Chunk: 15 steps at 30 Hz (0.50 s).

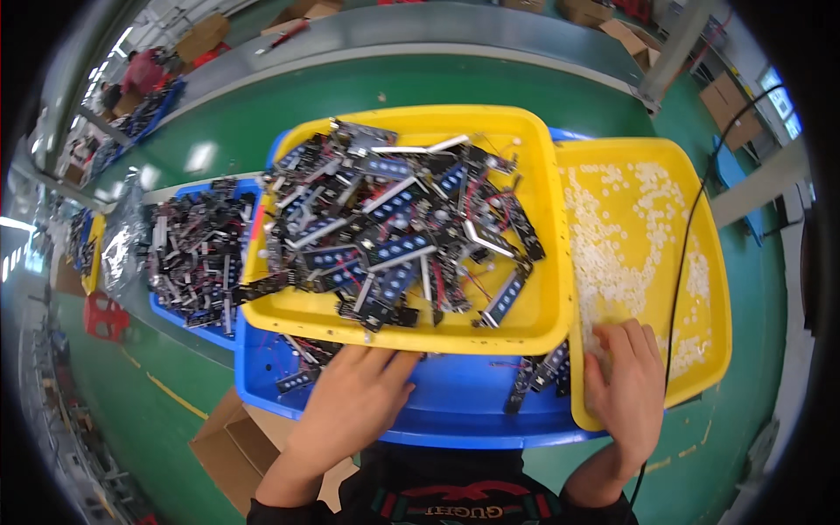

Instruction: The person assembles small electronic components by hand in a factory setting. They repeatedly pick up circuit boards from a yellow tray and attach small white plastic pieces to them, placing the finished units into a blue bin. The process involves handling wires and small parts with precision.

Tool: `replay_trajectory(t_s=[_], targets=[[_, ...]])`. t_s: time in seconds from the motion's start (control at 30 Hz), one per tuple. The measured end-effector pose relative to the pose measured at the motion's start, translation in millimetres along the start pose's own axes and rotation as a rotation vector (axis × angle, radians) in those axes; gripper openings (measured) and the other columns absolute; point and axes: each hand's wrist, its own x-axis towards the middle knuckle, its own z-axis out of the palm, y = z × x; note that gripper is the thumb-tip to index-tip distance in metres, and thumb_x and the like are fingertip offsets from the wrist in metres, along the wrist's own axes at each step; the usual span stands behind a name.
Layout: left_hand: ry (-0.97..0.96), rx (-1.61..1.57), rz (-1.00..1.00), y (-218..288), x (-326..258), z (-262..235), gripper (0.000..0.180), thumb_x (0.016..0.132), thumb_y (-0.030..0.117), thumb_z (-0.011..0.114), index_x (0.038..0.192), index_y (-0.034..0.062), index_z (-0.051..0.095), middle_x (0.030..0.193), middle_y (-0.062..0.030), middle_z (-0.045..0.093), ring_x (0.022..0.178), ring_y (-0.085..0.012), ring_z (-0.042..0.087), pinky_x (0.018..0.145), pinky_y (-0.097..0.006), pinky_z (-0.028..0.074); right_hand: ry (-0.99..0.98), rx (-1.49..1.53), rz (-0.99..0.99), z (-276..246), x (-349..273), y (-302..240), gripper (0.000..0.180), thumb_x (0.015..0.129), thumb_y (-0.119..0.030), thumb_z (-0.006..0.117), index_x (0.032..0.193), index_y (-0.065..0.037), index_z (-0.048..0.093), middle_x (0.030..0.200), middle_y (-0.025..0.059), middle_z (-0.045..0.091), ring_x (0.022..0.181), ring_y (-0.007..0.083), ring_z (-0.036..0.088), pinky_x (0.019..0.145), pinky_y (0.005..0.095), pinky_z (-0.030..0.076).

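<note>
My left hand [354,402] lies palm down on the blue tray [455,411], its fingertips at the near rim of the yellow tray [542,324], beside a loose black part. That yellow tray is heaped with black and blue electronic strip parts [394,236] with red wires. My right hand [626,381] rests in the near end of a second yellow tray [713,289], fingers curled over small white plastic pieces [612,227]; whether it grips any is hidden. A few black parts [538,372] lie on the blue tray between my hands.
Another blue tray [188,315] full of black parts stands to the left. A clear plastic bag [122,236] lies beyond it. A black cable [687,254] crosses the right yellow tray. An open cardboard box [232,446] sits on the green floor at lower left. A grey conveyor [420,31] runs behind.
</note>
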Motion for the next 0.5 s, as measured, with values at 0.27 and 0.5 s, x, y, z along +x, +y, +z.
replay_trajectory(t_s=[0.27, 0.5], targets=[[-0.084, 0.296, 0.121, -7.7, 9.2, -4.8, 0.033, 0.080, 0.008, 0.056, 0.112, 0.0041, 0.060, 0.085, -0.0115, 0.064, 0.081, -0.0276, 0.066, 0.071, -0.038, 0.052, 0.067, 0.106, -0.004, 0.7, -2.4, 8.0, 0.016, 0.068, -0.002, 0.068, 0.079, -0.004, 0.057, 0.078, 0.0124, 0.053, 0.075, 0.0322, 0.052, 0.065, 0.0420, 0.044], [-0.095, 0.274, 0.168, -21.7, 4.6, -11.7, 0.040, 0.075, 0.003, 0.059, 0.115, 0.0035, 0.062, 0.097, -0.0136, 0.064, 0.093, -0.0321, 0.063, 0.083, -0.041, 0.051, 0.111, 0.037, 0.016, 1.9, -4.8, 8.9, 0.014, 0.067, -0.005, 0.069, 0.074, -0.007, 0.057, 0.078, 0.0081, 0.054, 0.074, 0.0277, 0.054, 0.066, 0.0389, 0.045]])
